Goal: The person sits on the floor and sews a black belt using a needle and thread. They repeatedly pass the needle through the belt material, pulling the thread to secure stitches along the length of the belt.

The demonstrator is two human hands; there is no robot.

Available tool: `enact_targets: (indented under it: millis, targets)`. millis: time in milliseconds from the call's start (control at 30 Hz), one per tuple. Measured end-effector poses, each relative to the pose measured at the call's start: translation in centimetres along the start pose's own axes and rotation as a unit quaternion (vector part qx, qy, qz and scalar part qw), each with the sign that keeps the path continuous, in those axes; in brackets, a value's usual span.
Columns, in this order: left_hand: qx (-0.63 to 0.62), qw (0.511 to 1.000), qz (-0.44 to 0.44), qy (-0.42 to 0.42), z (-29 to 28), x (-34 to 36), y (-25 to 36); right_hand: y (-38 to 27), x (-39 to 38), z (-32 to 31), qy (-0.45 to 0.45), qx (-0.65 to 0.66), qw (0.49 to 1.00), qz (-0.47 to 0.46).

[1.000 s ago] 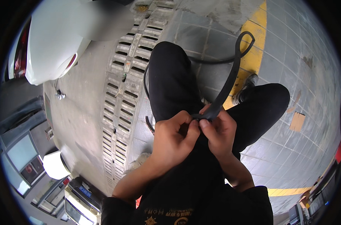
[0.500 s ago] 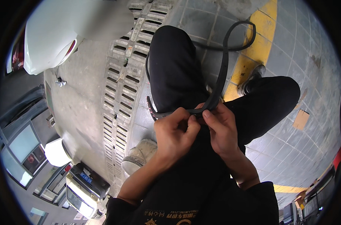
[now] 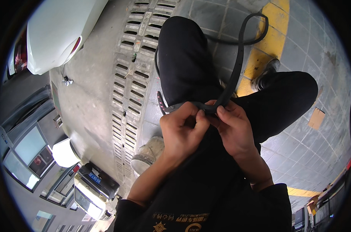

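Observation:
A long black rubber strip (image 3: 235, 73), like a sealing strip, loops from the floor across my lap. My left hand (image 3: 183, 129) pinches it between thumb and bent fingers. Close beside, my right hand (image 3: 235, 127) grips the same strip where it bends upward, thumb on top. Only a small gap separates the two thumbs. Past my left hand, the strip runs over my thigh to a turned-up end with small reddish marks. Part of the loop disappears behind my raised knee (image 3: 185, 58).
A slotted drain grating (image 3: 135, 94) runs along my left. Near my left forearm stands a dirty pale bucket (image 3: 147, 154). White car bodywork (image 3: 59, 34) is at upper left, a parked vehicle (image 3: 92, 189) at lower left. Cardboard (image 3: 317, 118) lies on the tiles; a yellow stripe (image 3: 274, 36) passes my shoe.
The view has shifted slightly, moving the scene to the right. A blurred grey shape at the upper left is gone. Both hands keep their hold on the strip.

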State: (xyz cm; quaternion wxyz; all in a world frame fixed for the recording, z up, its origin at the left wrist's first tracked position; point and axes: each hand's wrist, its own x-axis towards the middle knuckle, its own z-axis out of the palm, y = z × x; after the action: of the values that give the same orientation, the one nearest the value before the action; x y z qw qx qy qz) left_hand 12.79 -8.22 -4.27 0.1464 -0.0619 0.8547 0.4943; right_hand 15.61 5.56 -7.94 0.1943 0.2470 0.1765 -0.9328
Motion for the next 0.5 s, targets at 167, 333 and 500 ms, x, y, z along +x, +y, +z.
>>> enact_targets:
  millis: [167,333,500]
  targets:
    - [0.000,1.000,0.002,-0.007,-0.30,0.16,0.55,0.08,-0.13,-0.14,-0.010,-0.002,1.000,0.000]
    - [0.011,1.000,-0.010,-0.018,-0.55,0.42,0.44,0.33,-0.19,0.38,-0.004,-0.031,0.999,-0.031]
    - [0.043,0.999,0.012,-0.017,-0.54,0.81,0.37,0.83,0.16,0.44,-0.018,-0.135,0.984,-0.119]
